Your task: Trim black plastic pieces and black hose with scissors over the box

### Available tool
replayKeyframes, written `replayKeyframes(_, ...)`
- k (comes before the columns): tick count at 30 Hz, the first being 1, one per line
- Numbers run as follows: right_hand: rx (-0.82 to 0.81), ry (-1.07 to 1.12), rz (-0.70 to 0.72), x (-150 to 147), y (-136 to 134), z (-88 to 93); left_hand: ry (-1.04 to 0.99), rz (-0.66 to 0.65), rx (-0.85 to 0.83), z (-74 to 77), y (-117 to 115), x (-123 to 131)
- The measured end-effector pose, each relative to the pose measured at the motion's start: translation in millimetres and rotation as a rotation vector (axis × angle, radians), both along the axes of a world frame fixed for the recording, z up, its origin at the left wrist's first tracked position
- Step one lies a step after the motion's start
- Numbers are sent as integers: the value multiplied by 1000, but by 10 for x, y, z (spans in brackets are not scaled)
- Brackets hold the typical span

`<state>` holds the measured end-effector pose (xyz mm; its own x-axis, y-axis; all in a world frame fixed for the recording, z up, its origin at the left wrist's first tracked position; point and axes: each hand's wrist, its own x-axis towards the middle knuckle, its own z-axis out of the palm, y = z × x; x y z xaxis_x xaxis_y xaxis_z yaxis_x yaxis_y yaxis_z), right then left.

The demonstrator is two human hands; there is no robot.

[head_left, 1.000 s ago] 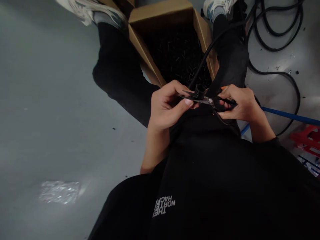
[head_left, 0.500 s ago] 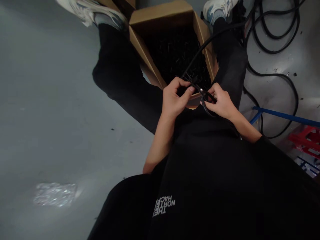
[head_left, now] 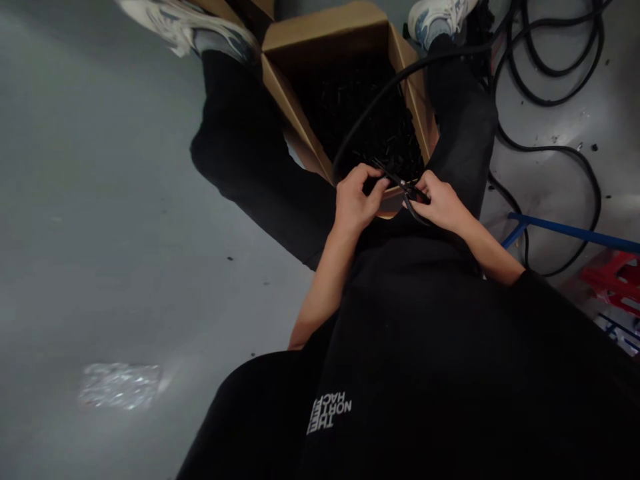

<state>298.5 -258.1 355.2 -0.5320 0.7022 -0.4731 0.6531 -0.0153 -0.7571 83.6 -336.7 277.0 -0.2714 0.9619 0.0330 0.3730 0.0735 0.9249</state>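
Note:
My right hand [head_left: 441, 201] is closed round the handles of a pair of black scissors [head_left: 401, 184], its blades pointing up and left toward the fingers of the other hand. Thumb and fingers pinched, my left hand [head_left: 356, 199] holds a black cable [head_left: 390, 85] that arches over the box and runs down behind that hand. The cable's end is hidden by the fingers and blades. Both hands are above the near edge of an open cardboard box [head_left: 325, 24]. Inside lie many short black pieces [head_left: 350, 100].
My legs straddle the box. Loops of black cable [head_left: 565, 150] lie on the grey floor at the right. Nearby are a blue metal frame [head_left: 575, 231] and a red plastic object [head_left: 617, 277]. A clear plastic bag [head_left: 121, 385] lies on the floor at the lower left.
The cable over the box now bows farther left and passes behind my left hand, where it ran straighter toward the scissors before. My left hand has shifted slightly right and down.

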Motion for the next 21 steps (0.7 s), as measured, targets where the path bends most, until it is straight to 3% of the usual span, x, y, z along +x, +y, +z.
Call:
replayKeyframes(5,19,-71,-13,-64,15,-49,-12,-38,-15,-33,-10,83)
replayKeyframes(16,-24,0,-38,30,24,-53,-107,-75,-66,-114,-10,-45)
replayKeyframes(21,7,15,-26,54,15,-13,-84,-76,-34,-41,-17,-31)
